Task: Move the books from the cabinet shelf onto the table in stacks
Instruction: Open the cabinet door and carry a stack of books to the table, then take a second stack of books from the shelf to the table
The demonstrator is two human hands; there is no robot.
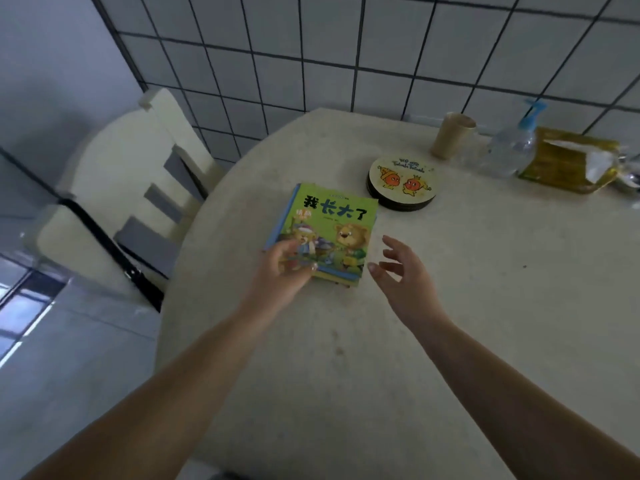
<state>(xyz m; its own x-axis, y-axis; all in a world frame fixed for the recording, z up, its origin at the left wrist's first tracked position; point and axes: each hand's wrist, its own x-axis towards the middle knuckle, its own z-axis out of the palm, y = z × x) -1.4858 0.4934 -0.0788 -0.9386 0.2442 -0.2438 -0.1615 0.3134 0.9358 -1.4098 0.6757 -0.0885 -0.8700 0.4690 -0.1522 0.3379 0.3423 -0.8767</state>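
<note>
- Your stack of books (325,230) lies on the worktop (450,306), frame centre.
- Left hand (282,271) rests on its near corner, grip loosely curled; right hand (401,271) hovers beside, fingers spread.
- It seems you are setting down; next, probably fetch more from the cabinet.

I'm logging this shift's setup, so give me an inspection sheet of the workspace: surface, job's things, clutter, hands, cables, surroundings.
Surface: round cream table, faintly stained.
Job's things: stack of thin picture books, green cartoon-bear cover on top, lying flat near the table's left edge; no cabinet shelf in view.
Clutter: pile of round cartoon-printed discs, tan paper cup, clear pump bottle with blue top, yellow crinkled packet, all toward the wall.
Hands: left hand over the stack's near corner, fingers loosely curled, contact unclear; right hand open, beside the stack, apart.
Cables: nothing seen.
Surroundings: cream slatted chair at left, white tiled wall behind.
</note>
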